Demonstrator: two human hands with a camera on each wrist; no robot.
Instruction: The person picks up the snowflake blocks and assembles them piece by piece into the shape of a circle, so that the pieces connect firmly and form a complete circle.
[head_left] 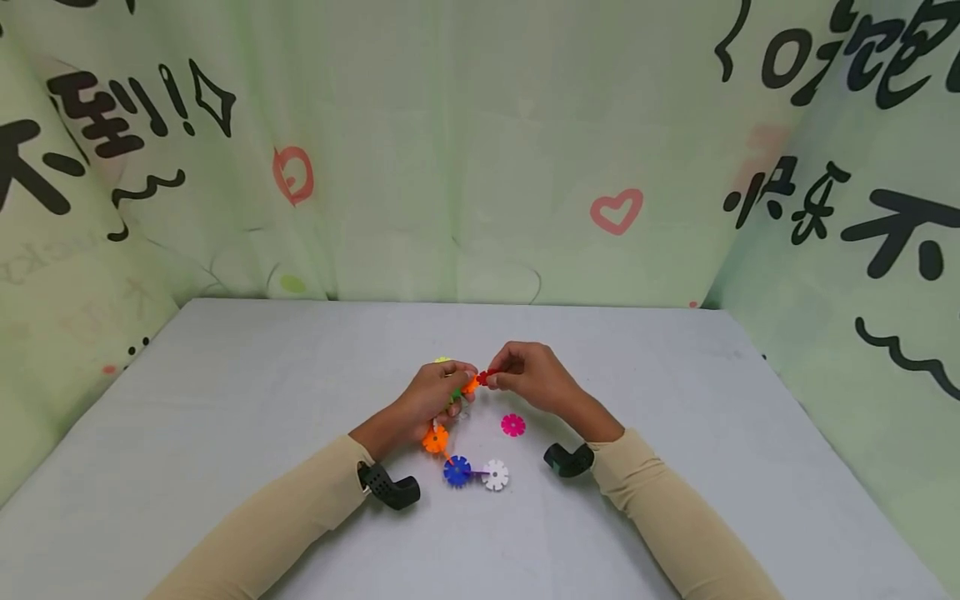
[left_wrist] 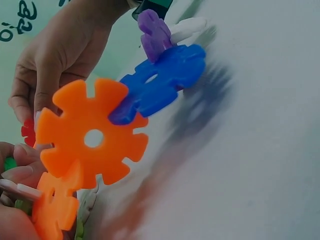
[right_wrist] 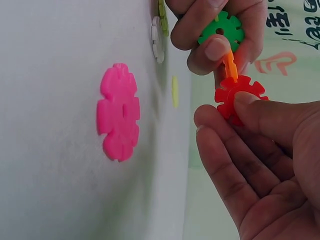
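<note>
My left hand [head_left: 431, 396] grips a chain of notched plastic snowflake discs. From it a green disc [right_wrist: 234, 31] peeks out between the fingers, with an orange disc [right_wrist: 230, 67] slotted into it edge-on. At that end, my right hand [head_left: 536, 379] pinches a red snowflake disc [right_wrist: 227, 94] between thumb and fingertips; the red disc meets the orange one. The chain's other end trails below the left hand: an orange disc [left_wrist: 67, 135], a blue disc [left_wrist: 172, 75], a purple disc [left_wrist: 154, 37] and a white disc [head_left: 495, 476]. Some of the chain is hidden by the left fingers.
A loose pink snowflake disc [head_left: 513, 425] lies on the white table [head_left: 637, 358] between the forearms. Behind the left hand a yellow disc [head_left: 442, 360] shows. Pale green printed curtains [head_left: 480, 167] stand round the table's back and sides.
</note>
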